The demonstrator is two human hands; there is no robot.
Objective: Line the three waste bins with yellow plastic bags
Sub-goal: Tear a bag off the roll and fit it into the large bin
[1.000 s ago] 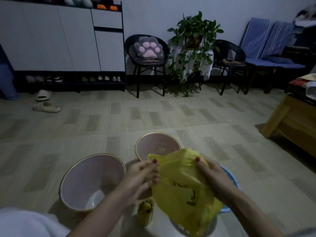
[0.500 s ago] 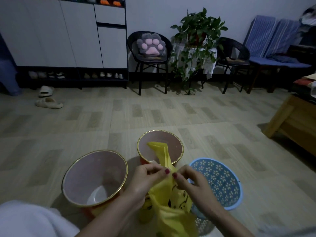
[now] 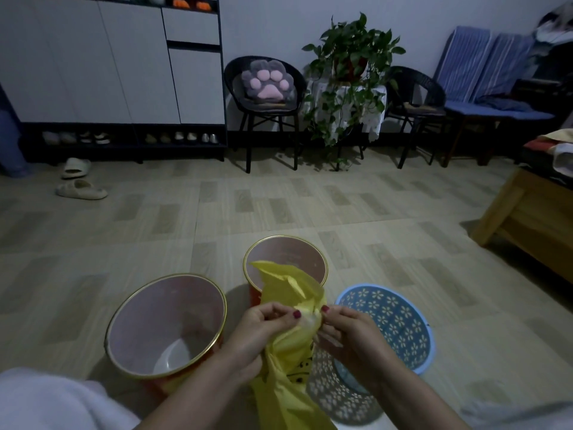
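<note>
Since the spread a second ago, you've bunched the crinkled yellow plastic bag (image 3: 291, 308) narrow, left hand (image 3: 263, 330) and right hand (image 3: 347, 333) pinching its mouth between thumbs over the blue perforated plastic bin (image 3: 400, 324): likely teasing layers apart, all bins unlined.

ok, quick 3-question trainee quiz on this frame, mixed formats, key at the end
1. True or false: the yellow bag already lines the blue bin.
2. How many bins show no liner inside? A) one B) two C) three
3. Fill in: the left hand and right hand both pinch the ____.

Key:
1. False. The bag is held bunched above the floor, between the large gold-rimmed bin and the blue bin.
2. C. Those two and the small gold-rimmed bin are all bare.
3. Yellow bag.
</note>
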